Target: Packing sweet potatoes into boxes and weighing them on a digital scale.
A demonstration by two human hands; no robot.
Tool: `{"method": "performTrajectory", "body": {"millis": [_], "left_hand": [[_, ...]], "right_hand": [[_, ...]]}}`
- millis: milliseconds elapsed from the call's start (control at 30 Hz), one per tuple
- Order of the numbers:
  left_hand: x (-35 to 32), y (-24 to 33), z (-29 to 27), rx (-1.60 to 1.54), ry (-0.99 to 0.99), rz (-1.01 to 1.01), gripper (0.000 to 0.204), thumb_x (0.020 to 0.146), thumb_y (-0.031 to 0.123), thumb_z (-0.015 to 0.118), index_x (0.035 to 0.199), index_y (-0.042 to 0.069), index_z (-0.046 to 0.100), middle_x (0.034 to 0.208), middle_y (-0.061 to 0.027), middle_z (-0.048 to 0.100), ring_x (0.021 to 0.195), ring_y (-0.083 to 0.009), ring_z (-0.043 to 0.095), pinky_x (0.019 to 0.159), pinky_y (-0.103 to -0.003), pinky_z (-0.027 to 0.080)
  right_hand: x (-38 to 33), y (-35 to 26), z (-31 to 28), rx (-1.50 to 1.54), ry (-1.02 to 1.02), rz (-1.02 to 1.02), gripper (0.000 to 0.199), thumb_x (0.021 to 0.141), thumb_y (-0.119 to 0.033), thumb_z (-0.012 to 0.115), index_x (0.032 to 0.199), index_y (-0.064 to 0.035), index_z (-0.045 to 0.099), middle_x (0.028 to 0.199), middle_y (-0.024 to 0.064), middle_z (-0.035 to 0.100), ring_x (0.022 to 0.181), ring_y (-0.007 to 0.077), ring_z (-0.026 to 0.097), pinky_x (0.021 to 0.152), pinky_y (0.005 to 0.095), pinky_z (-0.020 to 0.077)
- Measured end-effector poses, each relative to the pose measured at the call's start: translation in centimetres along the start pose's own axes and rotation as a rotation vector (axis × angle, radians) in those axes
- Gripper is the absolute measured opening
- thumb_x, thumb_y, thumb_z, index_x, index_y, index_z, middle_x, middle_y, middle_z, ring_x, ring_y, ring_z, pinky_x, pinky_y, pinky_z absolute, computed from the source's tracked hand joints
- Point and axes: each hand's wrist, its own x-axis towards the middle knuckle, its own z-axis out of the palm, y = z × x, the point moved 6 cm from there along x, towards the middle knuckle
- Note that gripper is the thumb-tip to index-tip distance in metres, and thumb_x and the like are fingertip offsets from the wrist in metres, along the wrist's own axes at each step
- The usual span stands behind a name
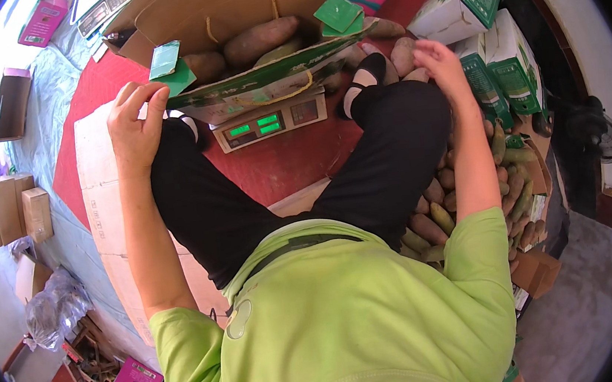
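A cardboard carton (250,85) with raised flaps and rope handles stands between my feet. Large brown-red tubers, like sweet potatoes (260,40), lie in it. Under the carton is a digital scale (269,123) with lit green displays. My left hand (134,127) is by my left knee, beside the carton's green corner flap (176,78); its fingers are bent, the thumb apart, and nothing shows in them. Beyond my right knee, my right hand (444,70) is open with loosely bent fingers, close to loose tubers (404,55) on the floor.
A heap of tubers (435,211) lies along my right side. White and green cartons (512,57) stand beyond it, near a dark fan (598,130). Red matting (259,166) lies under the scale. Flattened cardboard (107,212) and small brown boxes (36,214) are at left.
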Motion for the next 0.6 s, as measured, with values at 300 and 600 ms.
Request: {"method": "performTrajectory", "body": {"millis": [300,600], "left_hand": [[0.1,0.2,0.0,0.055,-0.047,0.032,0.013,0.08,0.015,0.069,0.079,0.003,0.068,0.066,-0.0086,0.055,0.065,-0.0249,0.054,0.061,-0.035,0.042],[0.5,0.7,0.2,-0.019,-0.071,0.077,0.014,0.074,0.018,0.073,0.075,0.004,0.067,0.06,-0.0075,0.053,0.058,-0.0254,0.053,0.059,-0.035,0.041]], "right_hand": [[1.9,-17.6,8.9,-0.083,-0.351,-0.472,0.031,0.085,-0.015,0.066,0.113,-0.0041,0.061,0.098,0.0039,0.064,0.089,0.0109,0.059,0.079,0.0261,0.0488],[6.6,-21.7,23.4,-0.979,-0.67,-0.606,0.044,0.073,-0.017,0.071,0.115,-0.0053,0.061,0.101,0.0125,0.066,0.096,0.0262,0.063,0.085,0.0355,0.0499]]}}
